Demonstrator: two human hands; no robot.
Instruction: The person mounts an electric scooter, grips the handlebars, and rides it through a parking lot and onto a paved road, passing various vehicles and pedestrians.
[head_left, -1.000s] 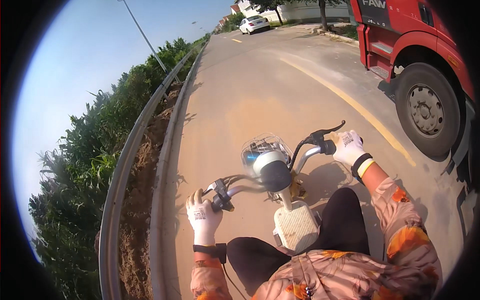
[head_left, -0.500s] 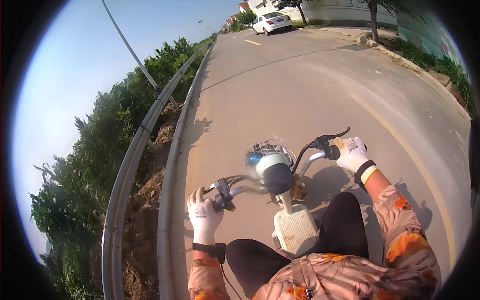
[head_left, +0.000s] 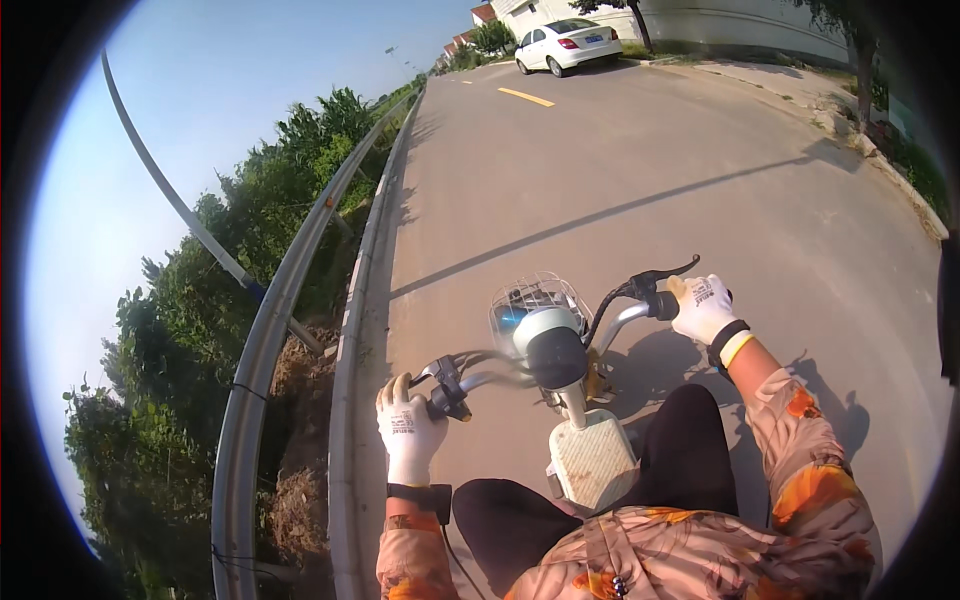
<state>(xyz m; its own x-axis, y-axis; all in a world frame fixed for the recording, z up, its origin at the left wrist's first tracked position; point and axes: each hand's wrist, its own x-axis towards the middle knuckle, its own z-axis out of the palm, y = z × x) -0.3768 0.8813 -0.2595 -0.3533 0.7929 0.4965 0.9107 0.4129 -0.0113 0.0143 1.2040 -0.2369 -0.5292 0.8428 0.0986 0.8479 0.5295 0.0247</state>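
I sit astride a small electric scooter [head_left: 592, 462] with a pale, dirt-marked body panel. My left hand [head_left: 408, 432], in a white work glove, is closed round the left handlebar grip, and its fingertips reach toward the left brake lever [head_left: 425, 370]. On the other side my gloved right hand [head_left: 704, 308] wraps the right handlebar grip. The right brake lever [head_left: 672, 268] sticks out ahead of it, with no finger on it. Between the bars are a rounded headlamp housing [head_left: 553, 350] and a wire front basket [head_left: 512, 298] with something dark inside.
A metal guardrail [head_left: 262, 370] and kerb [head_left: 345, 430] run along the left, with dense green bushes [head_left: 190, 330] beyond. A leaning pole [head_left: 180, 205] rises there. Ahead on the right stands a white car [head_left: 568, 45] beside a pale wall [head_left: 720, 30]. A thin shadow crosses the paved road [head_left: 480, 190].
The scooter has moved forward: the white car looks larger, and the shadow line and pole are closer. Both hands keep their hold on the handlebar grips.
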